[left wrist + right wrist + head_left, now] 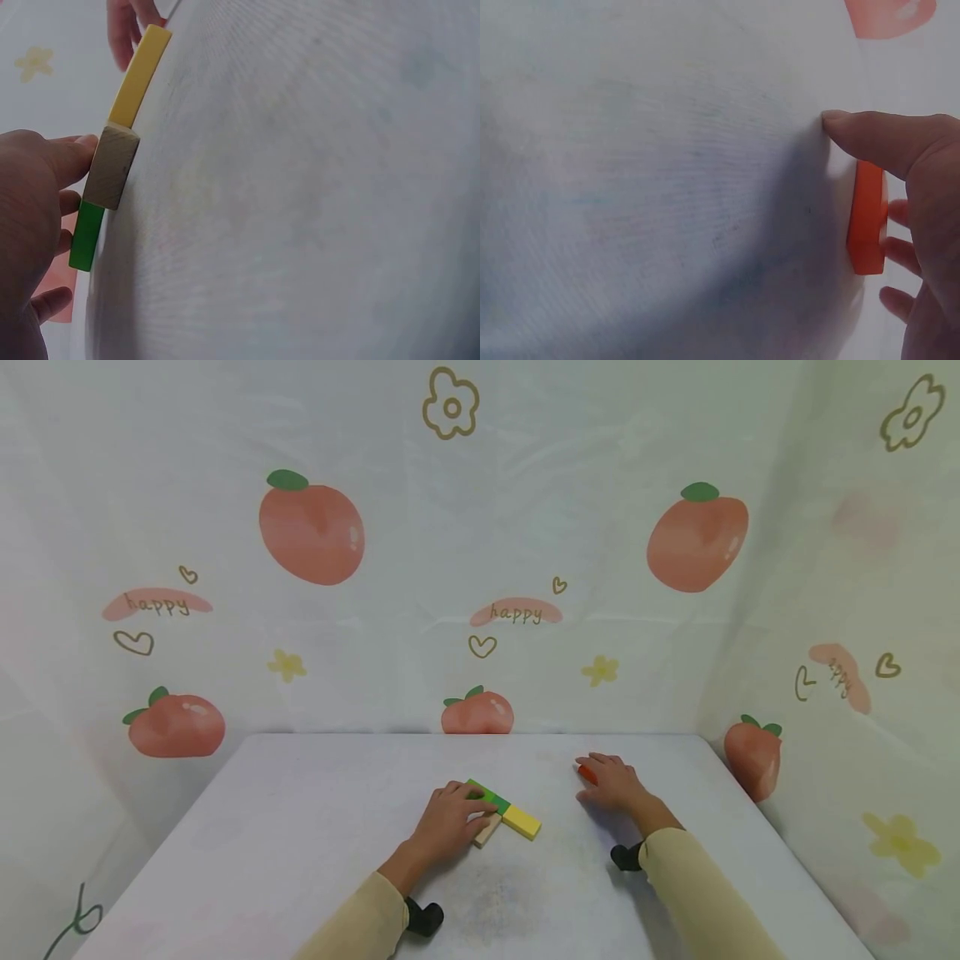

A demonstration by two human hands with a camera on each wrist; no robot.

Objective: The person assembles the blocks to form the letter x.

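Observation:
My left hand (pixel 447 820) rests over a small group of blocks in the middle of the table. Under its fingers lies a row of green blocks (pixel 501 806), continued by a yellow block (pixel 522 822) at the near right end. A plain wooden block (pixel 111 166) joins the row at an angle, and the left thumb touches it. Farther right and back, my right hand (pixel 617 785) is spread over an orange-red block (pixel 867 221). The fingertips lie along its far side, while the thumb stands apart from it, down by the table surface. The fingers partly hide both sets of blocks.
The white table (pixel 315 843) ends at a hanging white curtain (pixel 390 543) printed with fruit, hearts and flowers. That curtain also runs along both sides. A dark wrist camera (pixel 424 918) sits below the left wrist, and another dark one (pixel 626 857) below the right.

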